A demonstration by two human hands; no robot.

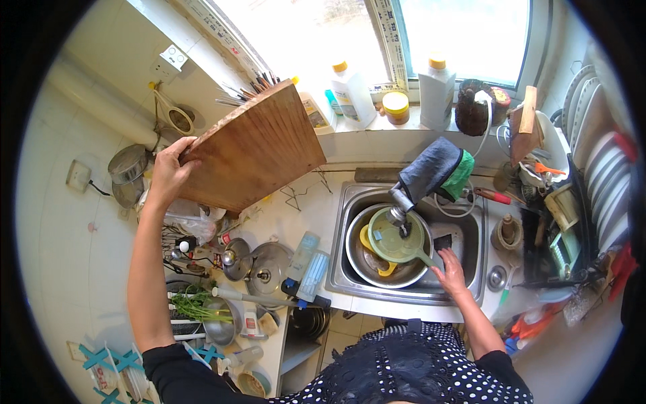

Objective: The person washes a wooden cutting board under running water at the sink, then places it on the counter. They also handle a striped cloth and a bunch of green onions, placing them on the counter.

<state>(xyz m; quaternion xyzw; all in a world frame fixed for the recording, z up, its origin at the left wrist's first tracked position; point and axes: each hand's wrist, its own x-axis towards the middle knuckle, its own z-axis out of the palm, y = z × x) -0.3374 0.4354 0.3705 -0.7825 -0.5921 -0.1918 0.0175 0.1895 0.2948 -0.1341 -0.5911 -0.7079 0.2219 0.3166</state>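
My left hand (174, 166) grips one edge of a large wooden cutting board (257, 151), which is raised and tilted above the counter left of the sink. Over the right basin of the steel sink (467, 267), my right hand (450, 270) has its fingers spread beside a dark pad or cloth (442, 243); whether they touch cannot be told. The handle of a green plastic strainer (393, 242) ends close to that hand. Under the strainer, a metal basin (353, 252) in the left bowl holds a yellow-handled item (387, 269). A faucet (401, 202) with cloths over it points down at the strainer.
Bottles (351, 96) and a yellow-lidded jar (395, 107) line the windowsill. A wire rack (290, 198) lies on the counter behind the board. Pot lids (265, 275), a flat mop head (313, 275) and greens (199, 305) crowd the left. Plates (605, 197) stand in a rack at right.
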